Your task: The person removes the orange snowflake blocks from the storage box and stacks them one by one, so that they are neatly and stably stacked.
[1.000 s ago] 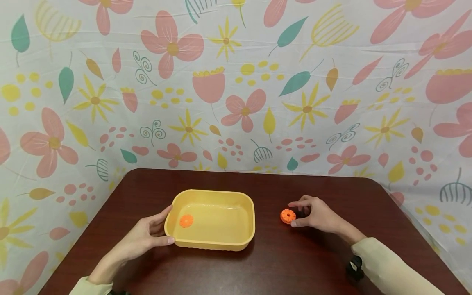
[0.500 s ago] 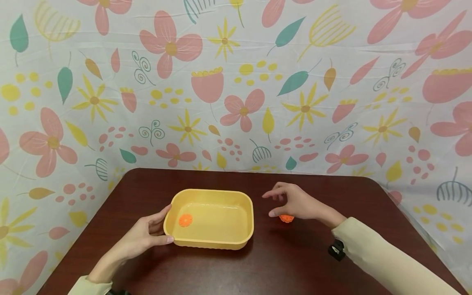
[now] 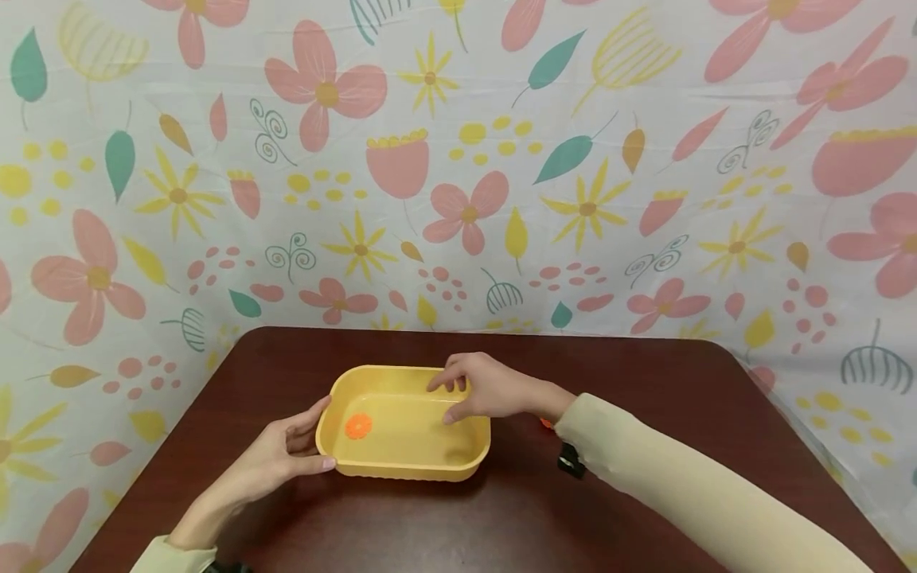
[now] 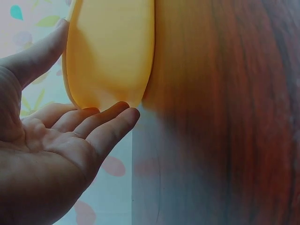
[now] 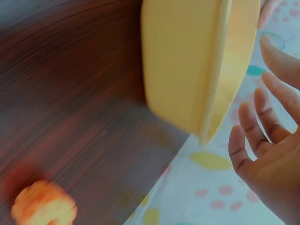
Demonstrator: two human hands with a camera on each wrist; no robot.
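A yellow rectangular tub [image 3: 401, 469] stands on the table, with a flat orange flower-shaped disc [image 3: 358, 426] lying inside near its left end. My left hand [image 3: 275, 458] holds that end, thumb at the front rim and fingers along the side; the left wrist view shows the fingertips against the tub wall. Over the tub's right part hangs my right hand [image 3: 494, 388], its fingers loosely bent and nothing between them. Mostly hidden by my right wrist, a round notched orange piece [image 3: 548, 423] rests on the table; it shows more fully as a blurred orange piece [image 5: 44, 204] in the right wrist view.
The dark reddish wooden table [image 3: 430, 529] has rounded far corners. Close behind it hangs a white cloth [image 3: 458, 302] printed with flowers and leaves.
My right hand has left the orange piece on the table, moving left across to above the tub's right part. My left hand keeps its hold on the tub.
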